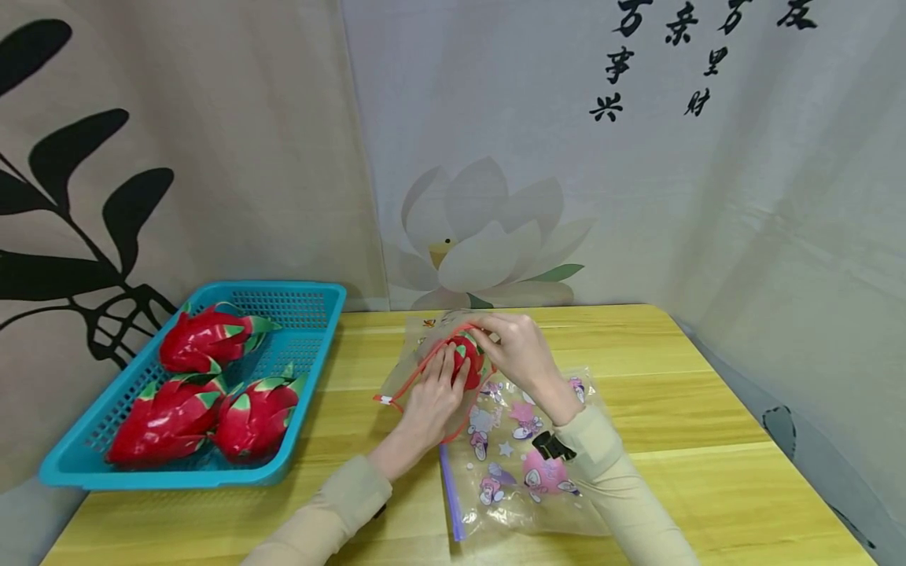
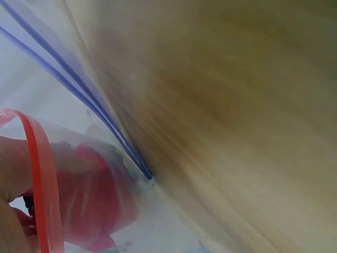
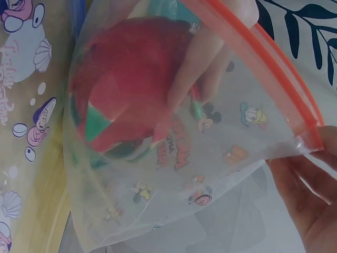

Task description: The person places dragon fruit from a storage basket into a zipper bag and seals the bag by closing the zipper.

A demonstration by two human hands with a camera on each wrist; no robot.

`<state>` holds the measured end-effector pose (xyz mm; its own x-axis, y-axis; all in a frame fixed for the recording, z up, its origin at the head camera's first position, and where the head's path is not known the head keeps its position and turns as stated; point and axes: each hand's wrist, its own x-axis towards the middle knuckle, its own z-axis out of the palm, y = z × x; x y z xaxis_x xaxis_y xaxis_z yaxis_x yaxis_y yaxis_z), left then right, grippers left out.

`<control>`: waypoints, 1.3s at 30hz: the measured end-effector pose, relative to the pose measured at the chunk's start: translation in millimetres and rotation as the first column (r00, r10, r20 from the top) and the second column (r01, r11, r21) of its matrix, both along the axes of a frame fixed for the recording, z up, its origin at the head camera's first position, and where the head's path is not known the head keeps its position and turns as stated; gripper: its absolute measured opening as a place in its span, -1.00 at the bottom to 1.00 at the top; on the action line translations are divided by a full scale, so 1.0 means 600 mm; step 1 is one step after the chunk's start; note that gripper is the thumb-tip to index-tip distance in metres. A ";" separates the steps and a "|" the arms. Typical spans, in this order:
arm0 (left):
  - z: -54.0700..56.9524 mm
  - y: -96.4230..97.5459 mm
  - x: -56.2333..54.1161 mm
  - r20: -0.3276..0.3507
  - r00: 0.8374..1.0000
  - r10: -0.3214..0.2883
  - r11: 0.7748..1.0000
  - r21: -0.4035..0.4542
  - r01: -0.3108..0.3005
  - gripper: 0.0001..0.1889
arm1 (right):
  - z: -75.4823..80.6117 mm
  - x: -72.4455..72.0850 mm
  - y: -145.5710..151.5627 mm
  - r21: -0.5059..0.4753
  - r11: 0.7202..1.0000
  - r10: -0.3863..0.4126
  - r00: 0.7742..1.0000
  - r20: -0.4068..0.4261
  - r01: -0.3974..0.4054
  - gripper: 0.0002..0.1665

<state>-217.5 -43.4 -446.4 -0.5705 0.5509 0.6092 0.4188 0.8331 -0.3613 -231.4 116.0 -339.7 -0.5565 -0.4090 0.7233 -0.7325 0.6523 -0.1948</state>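
A frosted zip bag [image 3: 231,174] with an orange-red zip strip and small cartoon prints is spread apart at its mouth. Inside it, seen through the film in the right wrist view, is a red dragon fruit [image 3: 131,79] with green-tipped scales. My left hand [image 1: 432,397] reaches through the mouth, its fingers [image 3: 192,74] gripping the fruit. At the end of the zip strip, my right hand [image 1: 524,354] pinches the bag's edge between thumb and fingers. In the left wrist view, the strip crosses in front of the left fingers and partly hides them.
A second clear zip bag [image 1: 506,487] with pink and purple cartoon prints and a purple zip lies flat under the right forearm. At the left, a blue basket [image 1: 329,314] holds three more dragon fruits [image 1: 166,417]. Both stand on a wooden table [image 1: 708,440] before a printed curtain.
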 end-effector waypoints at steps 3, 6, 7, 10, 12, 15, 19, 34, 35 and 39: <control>0.003 0.002 -0.001 0.000 1.000 0.005 1.000 -0.011 -0.005 -0.20 | 0.002 -0.003 -0.001 -0.001 1.000 -0.008 1.000 -0.014 0.008 -0.85; 0.008 0.005 -0.003 0.021 1.000 0.021 0.999 -0.030 -0.020 -0.18 | 0.005 -0.005 -0.001 -0.008 1.000 -0.015 0.999 -0.030 0.015 -0.85; 0.010 0.006 -0.003 0.029 0.999 0.027 0.999 -0.036 -0.026 -0.18 | 0.006 -0.006 -0.001 -0.008 1.000 -0.019 0.999 -0.033 0.019 -0.85; 0.015 0.010 -0.006 0.034 0.999 0.036 0.998 -0.048 -0.034 -0.18 | 0.009 -0.006 -0.001 -0.006 1.000 -0.025 0.999 -0.035 0.024 -0.85; 0.018 0.013 -0.009 0.021 0.999 0.032 0.998 -0.050 -0.031 -0.19 | 0.011 -0.006 -0.001 -0.003 1.000 -0.030 0.999 -0.029 0.030 -0.85; 0.020 0.018 -0.016 -0.010 1.000 0.021 0.999 -0.045 -0.021 -0.23 | 0.013 -0.008 0.001 -0.004 0.999 -0.034 0.999 -0.021 0.034 -0.86; 0.023 0.023 -0.026 -0.038 0.999 0.018 0.999 -0.045 -0.020 -0.37 | 0.014 -0.009 0.002 -0.017 0.999 -0.032 0.999 -0.021 0.032 -0.87; 0.025 0.029 -0.048 0.143 0.986 0.089 0.990 -0.120 -0.072 -0.18 | 0.012 -0.010 0.006 -0.037 0.999 -0.027 1.000 -0.001 0.027 -0.88; 0.022 0.029 -0.049 0.139 0.986 0.090 0.990 -0.120 -0.073 -0.20 | 0.011 -0.011 0.007 -0.040 0.999 -0.032 0.999 -0.006 0.032 -0.88; 0.015 0.027 -0.053 0.132 0.988 0.080 0.992 -0.112 -0.065 -0.31 | 0.012 -0.014 0.009 -0.046 0.997 -0.060 0.998 -0.035 0.058 -0.88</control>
